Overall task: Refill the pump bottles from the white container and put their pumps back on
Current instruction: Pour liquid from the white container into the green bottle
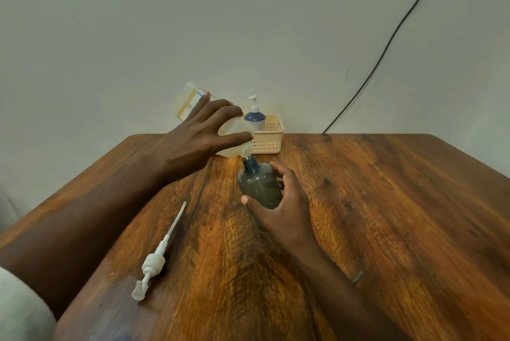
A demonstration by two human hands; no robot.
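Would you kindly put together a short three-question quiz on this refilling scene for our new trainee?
1. True or false: the loose pump is screwed onto the grey bottle.
2. Which hand tilts the white container over the open neck?
3. Where does the second pump bottle stand? A) in the basket B) on the table's near edge C) in the right hand

Key: 1 false, it lies on the table; 2 the left hand; 3 A.
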